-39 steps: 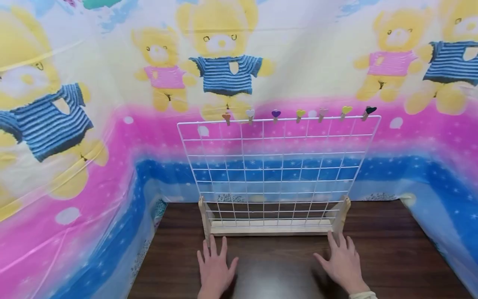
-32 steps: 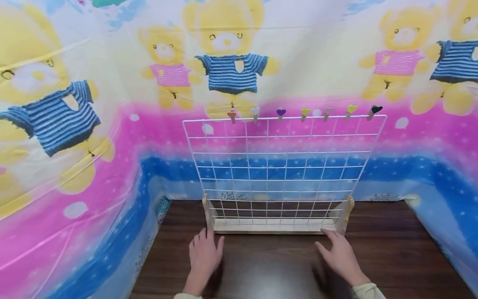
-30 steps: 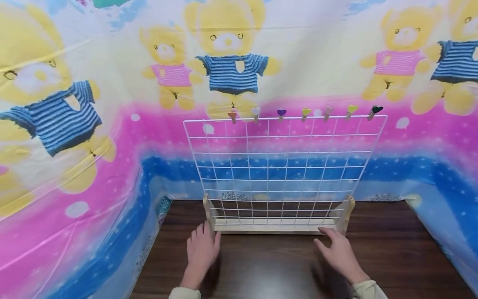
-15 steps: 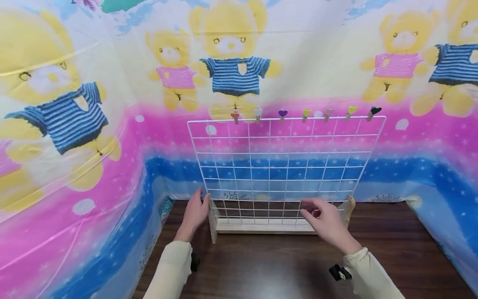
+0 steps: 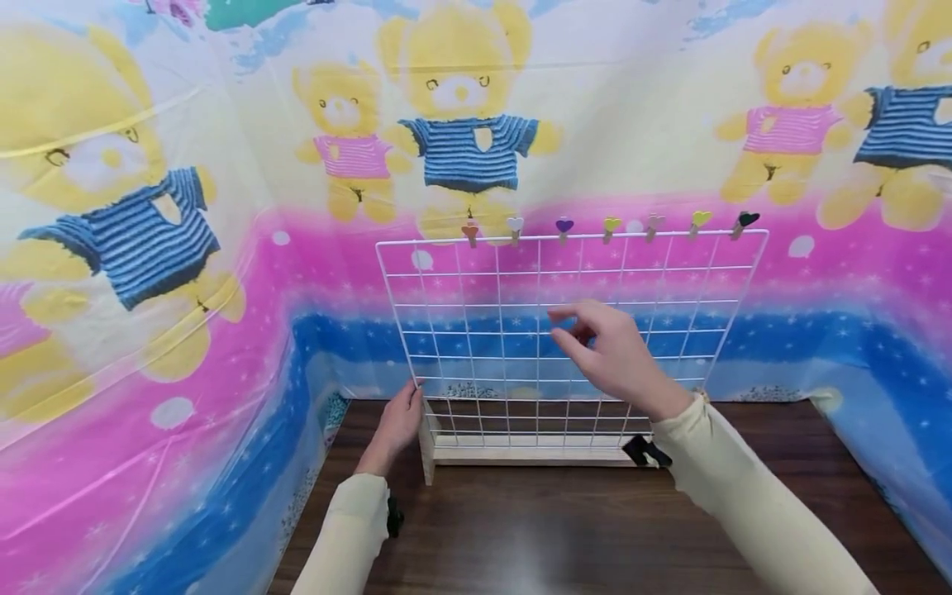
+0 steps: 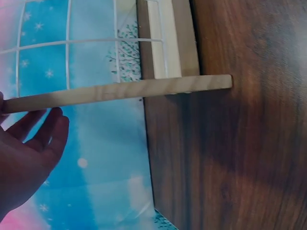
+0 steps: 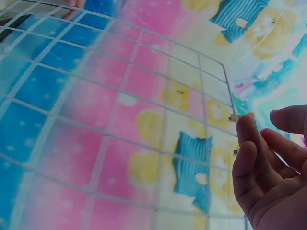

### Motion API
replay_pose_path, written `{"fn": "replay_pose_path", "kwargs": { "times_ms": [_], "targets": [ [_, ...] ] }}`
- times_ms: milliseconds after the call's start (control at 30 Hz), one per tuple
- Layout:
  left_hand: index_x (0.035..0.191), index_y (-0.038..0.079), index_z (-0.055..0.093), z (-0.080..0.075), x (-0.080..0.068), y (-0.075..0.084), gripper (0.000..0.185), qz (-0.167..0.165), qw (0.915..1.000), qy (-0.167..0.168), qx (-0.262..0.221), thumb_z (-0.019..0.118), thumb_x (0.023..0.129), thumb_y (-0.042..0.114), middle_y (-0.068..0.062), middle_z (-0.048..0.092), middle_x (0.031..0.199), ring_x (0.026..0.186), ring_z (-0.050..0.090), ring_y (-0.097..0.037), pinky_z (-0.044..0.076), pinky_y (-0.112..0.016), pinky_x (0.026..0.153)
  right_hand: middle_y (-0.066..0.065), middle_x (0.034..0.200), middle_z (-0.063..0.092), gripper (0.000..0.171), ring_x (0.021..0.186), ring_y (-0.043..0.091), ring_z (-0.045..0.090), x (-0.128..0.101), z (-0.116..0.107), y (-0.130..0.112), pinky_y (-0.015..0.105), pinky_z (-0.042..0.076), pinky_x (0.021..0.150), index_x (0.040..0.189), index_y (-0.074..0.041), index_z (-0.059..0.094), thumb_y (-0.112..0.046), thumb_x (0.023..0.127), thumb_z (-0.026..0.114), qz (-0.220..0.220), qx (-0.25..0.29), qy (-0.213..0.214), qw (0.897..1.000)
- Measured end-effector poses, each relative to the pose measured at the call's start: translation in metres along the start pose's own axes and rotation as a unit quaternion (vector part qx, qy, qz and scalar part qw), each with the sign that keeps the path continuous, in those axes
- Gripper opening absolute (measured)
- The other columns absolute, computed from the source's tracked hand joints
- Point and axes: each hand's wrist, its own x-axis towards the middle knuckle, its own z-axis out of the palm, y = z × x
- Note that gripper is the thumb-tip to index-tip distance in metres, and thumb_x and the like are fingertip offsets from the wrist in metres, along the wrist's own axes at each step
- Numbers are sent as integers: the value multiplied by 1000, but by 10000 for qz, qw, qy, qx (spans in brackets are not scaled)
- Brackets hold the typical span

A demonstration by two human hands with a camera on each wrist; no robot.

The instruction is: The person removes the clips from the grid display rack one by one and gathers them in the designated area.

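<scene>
I am at a dark wood desk (image 5: 781, 496) screened off like a makeshift recording booth: a teddy-bear printed plastic sheet (image 5: 223, 165) hangs round its left, far and right edges, hiding the room behind.

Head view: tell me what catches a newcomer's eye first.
A white wire grid stands upright in a wooden base at the back of a dark table, with heart clips along its top edge. The right hand is raised before it; the left hand rests at its lower left corner.
</scene>
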Motion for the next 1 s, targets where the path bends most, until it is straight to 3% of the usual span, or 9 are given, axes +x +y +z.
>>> {"fn": "replay_pose_path", "kwargs": {
  "times_ms": [100, 233, 300, 567, 700, 800, 900, 1000],
  "targets": [
    [139, 13, 45, 1, -2, -5, 38, -103, 9999, -77, -70, 33, 105, 23, -21, 57, 108, 93, 54, -35, 41, -47, 79, 3, 93, 63, 26, 62, 8, 55, 27, -1, -13, 28, 48, 57, 117, -5, 64, -14, 92, 64, -45, 90, -100, 9999],
    [140, 15, 43, 3, -2, -11, 39, -105, 9998, -101, -139, 31, 105, 27, -19, 53, 125, 116, 49, -33, 39, -51, 90, 2, 82, 60, 29, 58, 10, 56, 60, 1, -28, 29, 48, 54, 121, -4, 61, -14, 93, 62, 44, 205, -168, 9996],
    [141, 16, 43, 4, -1, -13, 39, -120, 9996, -114, -224, 30, 105, 28, -20, 54, 120, 116, 49, -32, 39, -51, 90, 0, 80, 58, 31, 59, 11, 57, 74, 2, -34, 29, 49, 54, 123, -5, 60, -14, 93, 62, 137, 233, -194, 9994],
    [139, 16, 42, 7, -2, -15, 38, 46, 9996, -18, -281, 31, 105, 27, -22, 55, 120, 111, 52, -34, 39, -51, 90, 6, 114, 59, 41, 65, 11, 63, 116, 11, -46, 26, 51, 62, 134, -10, 54, -17, 94, 60, 474, -1, -351, 9983],
    [140, 17, 41, 9, -3, -14, 38, 57, 9994, -83, -322, 30, 106, 28, -22, 55, 120, 108, 52, -32, 40, -50, 87, 6, 117, 62, 42, 60, 13, 63, 127, 15, -47, 26, 51, 61, 136, -9, 52, -16, 95, 59, 683, -142, -509, 9963],
    [142, 18, 40, 10, -2, -14, 40, 0, 9994, -112, -322, 28, 106, 30, -19, 57, 108, 105, 52, -28, 40, -47, 83, 5, 113, 64, 40, 60, 15, 63, 134, 18, -47, 26, 51, 60, 135, -8, 52, -15, 95, 58, 794, -105, -652, 9947],
    [143, 19, 38, 9, -1, -16, 40, -99, 9994, -125, -320, 27, 106, 31, -12, 47, 79, 84, 52, -29, 39, -43, 75, 5, 106, 66, 36, 61, 17, 64, 139, 20, -47, 26, 52, 59, 130, -7, 56, -15, 95, 58, 874, -23, -745, 9934],
    [143, 19, 38, 8, 0, -18, 41, -105, 9997, -104, -217, 27, 106, 32, -6, 38, 71, 67, 43, -25, 38, -41, 71, 5, 102, 65, 31, 61, 20, 64, 143, 22, -46, 27, 52, 58, 125, -7, 60, -15, 95, 59, 958, 34, -787, 9923]
  ]
}}
